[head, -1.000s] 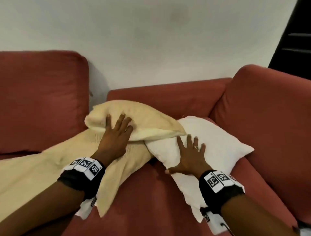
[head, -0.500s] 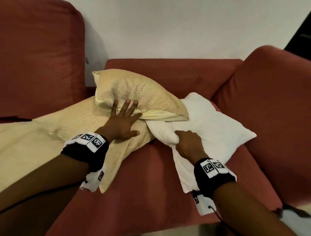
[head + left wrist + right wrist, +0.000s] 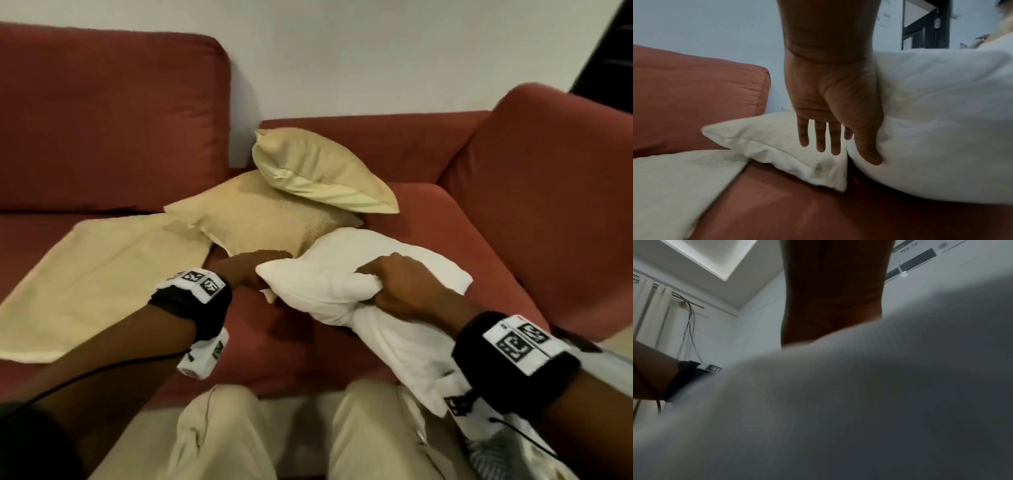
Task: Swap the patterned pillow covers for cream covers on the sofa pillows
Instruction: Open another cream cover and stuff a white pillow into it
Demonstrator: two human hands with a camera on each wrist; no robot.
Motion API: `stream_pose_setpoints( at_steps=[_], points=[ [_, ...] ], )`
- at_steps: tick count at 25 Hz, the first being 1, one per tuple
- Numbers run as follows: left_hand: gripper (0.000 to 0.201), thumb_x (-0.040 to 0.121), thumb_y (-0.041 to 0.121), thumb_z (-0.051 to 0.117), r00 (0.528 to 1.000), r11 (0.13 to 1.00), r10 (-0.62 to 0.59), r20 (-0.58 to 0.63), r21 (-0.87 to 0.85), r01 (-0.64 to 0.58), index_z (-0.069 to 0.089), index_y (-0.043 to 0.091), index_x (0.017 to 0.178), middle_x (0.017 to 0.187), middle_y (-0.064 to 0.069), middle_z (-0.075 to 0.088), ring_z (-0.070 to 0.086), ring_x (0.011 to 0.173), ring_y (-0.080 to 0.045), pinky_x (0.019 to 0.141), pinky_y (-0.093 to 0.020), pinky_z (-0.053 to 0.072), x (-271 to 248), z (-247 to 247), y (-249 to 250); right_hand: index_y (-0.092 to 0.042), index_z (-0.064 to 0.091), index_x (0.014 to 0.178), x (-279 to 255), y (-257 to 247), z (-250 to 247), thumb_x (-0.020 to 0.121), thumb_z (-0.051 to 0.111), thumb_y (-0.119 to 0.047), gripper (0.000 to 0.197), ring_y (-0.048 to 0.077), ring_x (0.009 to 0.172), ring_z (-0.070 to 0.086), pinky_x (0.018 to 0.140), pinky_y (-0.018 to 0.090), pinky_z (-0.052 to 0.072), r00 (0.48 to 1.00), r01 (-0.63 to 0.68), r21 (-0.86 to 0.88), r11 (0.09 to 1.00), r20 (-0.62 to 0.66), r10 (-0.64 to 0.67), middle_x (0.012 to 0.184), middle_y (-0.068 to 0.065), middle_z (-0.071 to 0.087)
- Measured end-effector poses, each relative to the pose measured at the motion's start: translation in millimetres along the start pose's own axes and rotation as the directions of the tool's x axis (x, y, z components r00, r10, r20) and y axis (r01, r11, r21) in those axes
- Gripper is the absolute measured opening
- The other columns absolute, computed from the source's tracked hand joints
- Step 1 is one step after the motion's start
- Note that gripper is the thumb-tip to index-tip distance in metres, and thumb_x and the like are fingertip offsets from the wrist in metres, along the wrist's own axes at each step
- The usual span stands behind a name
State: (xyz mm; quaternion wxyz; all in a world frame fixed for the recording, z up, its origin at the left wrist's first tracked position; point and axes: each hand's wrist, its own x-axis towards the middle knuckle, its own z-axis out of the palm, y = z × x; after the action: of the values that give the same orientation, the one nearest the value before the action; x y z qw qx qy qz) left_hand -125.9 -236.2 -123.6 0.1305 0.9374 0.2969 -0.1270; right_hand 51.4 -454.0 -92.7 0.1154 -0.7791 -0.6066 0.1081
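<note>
A bare white pillow [image 3: 342,274] lies at the front of the red sofa seat [image 3: 274,342], its near end hanging over the edge. My right hand [image 3: 400,284] grips a bunched fold on its top. The right wrist view shows only my wrist [image 3: 830,313] above the white pillow [image 3: 859,402]; the fingers are hidden. My left hand [image 3: 253,270] is at the pillow's left corner; in the left wrist view its fingers [image 3: 835,141] are straight and the thumb presses the white pillow [image 3: 941,129]. Two cream-covered pillows [image 3: 322,171] [image 3: 260,212] are stacked behind. A flat cream cover [image 3: 102,284] lies to the left.
The sofa's right armrest [image 3: 548,205] rises close beside the white pillow, and a tall back cushion [image 3: 102,120] stands at the left. My knees in beige trousers [image 3: 222,438] are against the seat front. Grey patterned fabric [image 3: 483,455] shows at the bottom right.
My left hand left the cream pillow and came to the white pillow's left corner. My right hand, gripping the white pillow, pulled it toward me over the seat edge.
</note>
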Motion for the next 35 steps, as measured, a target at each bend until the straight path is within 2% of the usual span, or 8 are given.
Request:
stream_pose_setpoints(
  at_steps=[2, 5, 10, 14, 22, 26, 30, 35],
  points=[
    [0.067, 0.096, 0.018, 0.058, 0.999, 0.997, 0.027, 0.019, -0.075, -0.025, 0.016, 0.009, 0.147, 0.154, -0.013, 0.029, 0.034, 0.141, -0.024, 0.109, -0.021, 0.021, -32, 10, -13, -0.030, 0.064, 0.125, -14, -34, 11, 0.080, 0.067, -0.029, 0.044, 0.021, 0.112, 0.060, 0.088, 0.029, 0.044, 0.994, 0.048, -0.021, 0.999, 0.096, -0.046, 0.124, -0.005, 0.066],
    [0.074, 0.083, 0.056, 0.065, 0.988, 0.997, -0.011, 0.152, -0.071, 0.021, 0.039, 0.023, 0.144, 0.135, 0.001, 0.051, 0.049, 0.126, -0.020, 0.093, -0.015, 0.032, -82, 26, -46, -0.028, 0.068, 0.115, -27, -85, 25, 0.077, 0.072, -0.035, 0.040, 0.021, 0.104, 0.062, 0.078, 0.027, 0.041, 0.965, 0.183, -0.034, 0.983, 0.196, -0.173, 0.114, -0.002, 0.069],
    [0.062, 0.085, 0.050, 0.065, 0.939, 0.980, -0.180, 0.291, 0.131, 0.148, 0.047, 0.021, 0.136, 0.133, -0.003, 0.057, 0.056, 0.116, -0.022, 0.097, -0.036, 0.046, -120, 63, -105, -0.029, 0.065, 0.122, -19, -141, 14, 0.076, 0.079, -0.045, 0.051, 0.010, 0.099, 0.067, 0.091, 0.029, 0.052, 0.738, 0.234, 0.125, 0.964, 0.622, -0.260, 0.108, -0.008, 0.072],
    [0.062, 0.083, 0.051, 0.066, 0.938, 0.955, -0.280, 0.205, 0.161, 0.250, 0.051, 0.023, 0.136, 0.146, -0.007, 0.041, 0.047, 0.128, -0.028, 0.103, -0.040, 0.042, -118, 79, -144, -0.027, 0.053, 0.134, 44, -143, 17, 0.072, 0.079, -0.051, 0.071, 0.017, 0.114, 0.057, 0.097, 0.034, 0.048, 0.910, 0.213, -0.058, 0.975, 0.375, -0.177, 0.132, -0.005, 0.057],
    [0.079, 0.085, 0.061, 0.056, 0.927, 0.930, -0.367, 0.075, 0.030, 0.366, 0.013, 0.046, 0.150, 0.162, -0.011, -0.007, 0.014, 0.145, -0.038, 0.110, -0.051, 0.033, -91, 128, -158, -0.017, 0.023, 0.153, 106, -138, 80, 0.078, 0.073, -0.054, 0.097, 0.023, 0.142, 0.034, 0.111, 0.034, 0.031, 0.847, 0.167, -0.042, 0.985, 0.517, -0.122, 0.157, 0.003, 0.032],
    [0.081, 0.086, 0.056, 0.056, 0.892, 0.888, -0.450, -0.042, 0.085, 0.451, 0.017, 0.030, 0.152, 0.160, -0.008, 0.016, 0.034, 0.139, -0.032, 0.101, -0.046, 0.039, -81, 131, -161, -0.020, 0.027, 0.151, 126, -128, 103, 0.068, 0.082, -0.053, 0.105, 0.024, 0.140, 0.037, 0.111, 0.039, 0.037, 0.828, 0.127, -0.037, 0.991, 0.554, -0.085, 0.156, 0.003, 0.033],
    [0.043, 0.086, 0.021, 0.054, 0.761, 0.835, -0.544, -0.354, -0.315, 0.451, 0.056, 0.026, 0.128, 0.126, -0.003, 0.062, 0.059, 0.114, -0.028, 0.092, -0.039, 0.048, -86, 101, -165, -0.018, 0.035, 0.147, 122, -117, 110, 0.066, 0.083, -0.053, 0.100, 0.023, 0.137, 0.041, 0.107, 0.036, 0.038, 0.858, 0.078, 0.019, 0.997, 0.508, -0.077, 0.151, 0.004, 0.039],
    [0.032, 0.078, 0.002, 0.046, 0.517, 0.684, -0.661, -0.544, -0.720, 0.118, 0.072, 0.019, 0.083, 0.087, 0.001, 0.071, 0.066, 0.077, -0.017, 0.068, -0.028, 0.053, -120, 18, -154, -0.017, 0.035, 0.146, 105, -124, 96, 0.067, 0.082, -0.051, 0.097, 0.022, 0.132, 0.045, 0.104, 0.032, 0.040, 0.885, 0.066, 0.094, 0.993, 0.454, -0.101, 0.148, 0.004, 0.044]
  ],
)
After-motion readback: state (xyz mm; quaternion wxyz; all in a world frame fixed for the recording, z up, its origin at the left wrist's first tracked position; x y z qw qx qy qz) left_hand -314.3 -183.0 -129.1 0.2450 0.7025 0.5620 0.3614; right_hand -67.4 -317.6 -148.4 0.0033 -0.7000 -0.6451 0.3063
